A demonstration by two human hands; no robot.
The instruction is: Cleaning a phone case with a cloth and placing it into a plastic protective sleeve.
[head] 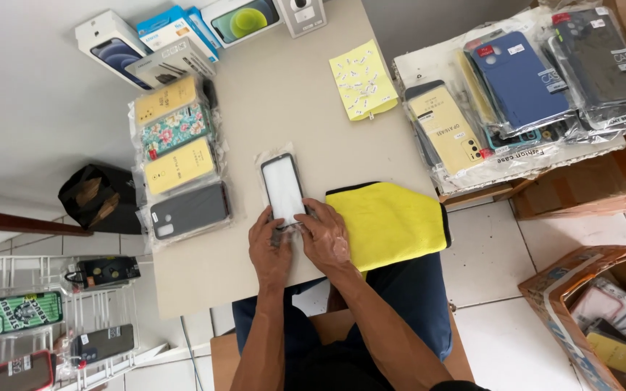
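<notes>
Your phone (pixel 283 190) lies flat on the worktop (pixel 284 108), screen up and pale, on a clear plastic wrapper (pixel 269 161), with its near end under your fingertips. Your left hand (pixel 269 246) presses down on the lower left corner of the phone, fingers together and bent over the edge. Your right hand (pixel 325 235) rests against the lower right corner, thumb and fingers pinched at the rim; I cannot tell whether it has hold of a film tab or only the phone's edge.

By the look of it, you are at the stage of working on the screen's surface at its near end, either seating or lifting a thin layer there. The next move calls for a steady hold from your left hand so the phone does not slide, and a slow, even motion from your right along the length of the glass, away from you.

Just to the right of your right hand, touching your wrist, lies a yellow cloth (pixel 389 221) with a dark border. Beyond your left hand sits a row of bagged phone cases (pixel 179 166). Farther ahead, past the phone, is a yellow sheet of small stickers (pixel 362 80).
</notes>
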